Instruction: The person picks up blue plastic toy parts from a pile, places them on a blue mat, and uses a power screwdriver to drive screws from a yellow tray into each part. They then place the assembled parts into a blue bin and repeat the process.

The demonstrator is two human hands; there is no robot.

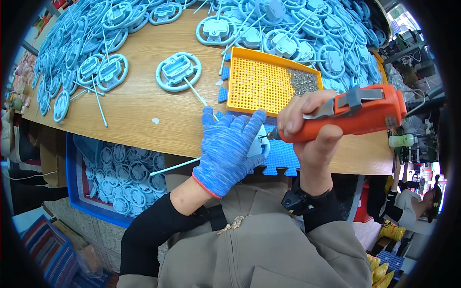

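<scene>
My left hand [225,149], in a blue knitted glove, presses a light blue plastic ring-shaped part [259,144] down on a blue foam mat [282,156]. The glove covers most of this part; a thin light blue stick [175,166] juts out from under the hand. Bare and wrapped round an orange electric screwdriver [365,113], my right hand [307,125] keeps the tool nearly level, its bit meeting the part beside my left fingers. Just beyond my left fingertips lies another ring-shaped piece [178,71] with its stick pointing towards the glove.
A yellow perforated basket [230,79] holds small metal screws [303,82] at its right end. Large heaps of similar light blue pieces [336,62] cover the wooden table's [134,105] far side. Below the left edge stands a blue crate [73,173] of parts. Another person [413,206] is at far right.
</scene>
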